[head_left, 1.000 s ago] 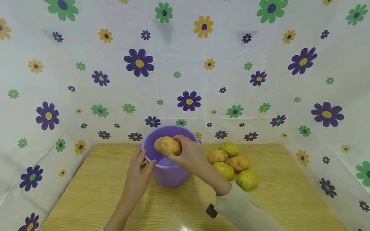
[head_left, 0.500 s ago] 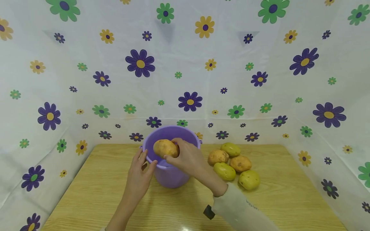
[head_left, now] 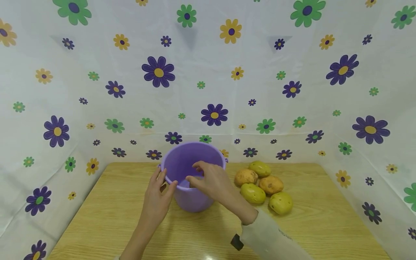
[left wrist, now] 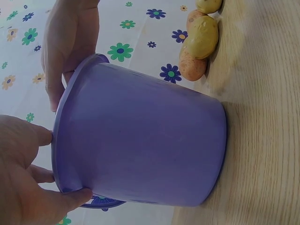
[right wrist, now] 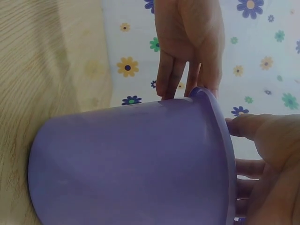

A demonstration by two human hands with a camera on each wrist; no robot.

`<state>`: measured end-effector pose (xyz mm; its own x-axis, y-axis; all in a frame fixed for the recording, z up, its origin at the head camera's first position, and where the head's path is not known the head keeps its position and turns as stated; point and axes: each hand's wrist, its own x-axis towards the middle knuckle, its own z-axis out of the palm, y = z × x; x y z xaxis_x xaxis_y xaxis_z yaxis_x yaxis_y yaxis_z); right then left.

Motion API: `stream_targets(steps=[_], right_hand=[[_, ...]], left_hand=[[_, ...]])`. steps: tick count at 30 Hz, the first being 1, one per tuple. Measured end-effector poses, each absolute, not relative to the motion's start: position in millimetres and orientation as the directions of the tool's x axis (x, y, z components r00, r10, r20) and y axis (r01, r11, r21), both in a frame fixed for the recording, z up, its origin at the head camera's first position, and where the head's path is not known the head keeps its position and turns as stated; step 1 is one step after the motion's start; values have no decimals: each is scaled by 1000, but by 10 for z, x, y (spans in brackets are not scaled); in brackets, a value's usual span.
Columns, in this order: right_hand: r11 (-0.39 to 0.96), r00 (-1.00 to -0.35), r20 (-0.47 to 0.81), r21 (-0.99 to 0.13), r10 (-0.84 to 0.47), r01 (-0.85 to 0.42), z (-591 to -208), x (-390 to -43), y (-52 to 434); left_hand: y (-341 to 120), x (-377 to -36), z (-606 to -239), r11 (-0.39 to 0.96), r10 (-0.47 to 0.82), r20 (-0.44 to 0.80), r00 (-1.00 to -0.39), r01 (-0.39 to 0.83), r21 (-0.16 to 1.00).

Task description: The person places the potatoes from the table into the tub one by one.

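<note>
A purple bucket (head_left: pixel 191 200) (left wrist: pixel 140 140) (right wrist: pixel 126 164) stands upright at the back of the wooden table (head_left: pixel 97 224). My left hand (head_left: pixel 157 196) (left wrist: pixel 18 178) (right wrist: pixel 187 42) rests against its left side, straight fingers on the outer wall just under the rim and thumb at the rim. My right hand (head_left: pixel 211 180) (left wrist: pixel 70 42) (right wrist: pixel 274 159) hangs over the bucket's mouth with relaxed fingers and holds nothing. The bucket's inside is hidden behind that hand.
Several potatoes (head_left: pixel 271 184) (left wrist: pixel 201 40), some yellow-green and some orange-brown, lie in a heap on the table right of the bucket. A flower-patterned white sheet (head_left: pixel 211 90) walls the table at the back and both sides.
The orange potato that my right hand held over the bucket's mouth is gone from view, and that hand has sunk to the rim, holding nothing. My left hand stayed on the bucket.
</note>
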<state>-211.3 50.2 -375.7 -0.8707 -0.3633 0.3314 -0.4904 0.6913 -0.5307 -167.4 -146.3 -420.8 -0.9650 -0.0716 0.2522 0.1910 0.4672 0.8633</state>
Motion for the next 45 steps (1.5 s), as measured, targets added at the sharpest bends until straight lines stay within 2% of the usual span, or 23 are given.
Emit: stream_targets(steps=[16, 23, 31, 37, 45], right_hand=[[606, -890, 339, -652, -305, -456, -3679, -2086, 785], [612, -893, 357, -653, -273, -447, -3615, -2087, 971], [633, -917, 315, -664, -245, -397, -3585, -2056, 1252], [668, -920, 332, -638, -209, -382, -3629, -2054, 1487], [657, -930, 319, -664, -180, -356, -3685, -1995, 1821]], left_hand=[[-1457, -1673, -4208, 476, -82, 242, -967, 176, 862], [-1462, -1676, -4214, 460, -88, 241, -966, 176, 870], [-1477, -1668, -4227, 454, -92, 228, -969, 163, 876], [-1469, -1664, -4200, 447, -82, 248, -965, 187, 875], [-1459, -1670, -4200, 449, -72, 261, -963, 202, 870]])
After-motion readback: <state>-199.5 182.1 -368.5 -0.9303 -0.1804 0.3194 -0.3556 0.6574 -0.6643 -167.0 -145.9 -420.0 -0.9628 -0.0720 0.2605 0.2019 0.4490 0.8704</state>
